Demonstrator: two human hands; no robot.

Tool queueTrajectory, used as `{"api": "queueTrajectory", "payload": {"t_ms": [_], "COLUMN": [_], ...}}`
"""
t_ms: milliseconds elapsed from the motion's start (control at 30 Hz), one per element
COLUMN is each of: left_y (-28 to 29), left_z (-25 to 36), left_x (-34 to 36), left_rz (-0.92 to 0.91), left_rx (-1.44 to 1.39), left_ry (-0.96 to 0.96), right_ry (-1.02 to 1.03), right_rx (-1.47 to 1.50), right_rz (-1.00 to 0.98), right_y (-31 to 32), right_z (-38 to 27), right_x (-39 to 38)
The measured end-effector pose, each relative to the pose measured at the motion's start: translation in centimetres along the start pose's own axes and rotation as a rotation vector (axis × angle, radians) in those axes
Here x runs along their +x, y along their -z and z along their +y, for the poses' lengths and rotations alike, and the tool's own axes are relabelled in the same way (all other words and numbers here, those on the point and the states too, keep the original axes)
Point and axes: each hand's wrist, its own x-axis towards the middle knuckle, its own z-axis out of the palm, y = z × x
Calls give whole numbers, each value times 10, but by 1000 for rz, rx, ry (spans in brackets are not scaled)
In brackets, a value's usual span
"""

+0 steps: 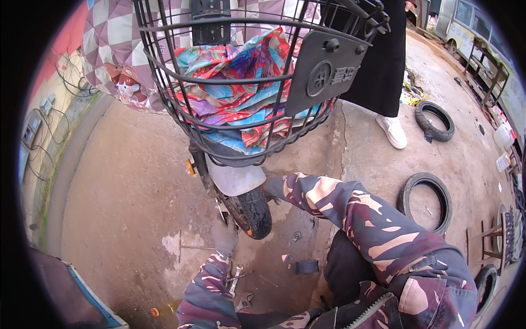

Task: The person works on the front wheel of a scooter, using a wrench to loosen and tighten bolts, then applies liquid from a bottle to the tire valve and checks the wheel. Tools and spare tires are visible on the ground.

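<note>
In front of me stands a two-wheeler's front wheel with a black tyre (251,215) under a pale mudguard (233,176). My left hand (223,237) is low at the wheel's left side, its fingers closed round a slim metal tool (221,210) that points up toward the fork (204,171). The tool's exact kind is too small to tell. My right hand (267,191) reaches to the wheel's right side, beside the mudguard. Its fingers are mostly hidden there. Above the wheel hangs a black wire basket (192,118) with a crumpled, colourful patterned cloth (235,93) inside.
A T-shaped metal bar (192,247), a spanner (235,281) and a dark block (307,267) lie on the ground near me. Loose tyres (405,200) lie to the right. A person's white shoe (392,131) stands beyond the basket. A checked quilted cover (112,46) hangs at upper left.
</note>
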Motion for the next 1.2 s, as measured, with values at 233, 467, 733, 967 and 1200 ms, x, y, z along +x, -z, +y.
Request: {"api": "queueTrajectory", "payload": {"t_ms": [233,467,733,967,1200], "left_y": [43,82,85,103,93], "left_z": [8,40,73,91,103], "left_x": [-4,2,39,72,80], "left_rz": [-127,-370,-477,-614,-548], "left_rx": [-52,-302,-387,-276,-358], "left_ry": [225,628,731,838,902], "right_ry": [10,-12,-120,-79,209], "right_rx": [-6,51,365,203,-241], "right_rz": [-42,-137,-94,-323,-125], "right_y": [-1,-3,-26,-66,-143], "right_z": [9,-10,2,39,111], "right_x": [18,26,45,82,177]}}
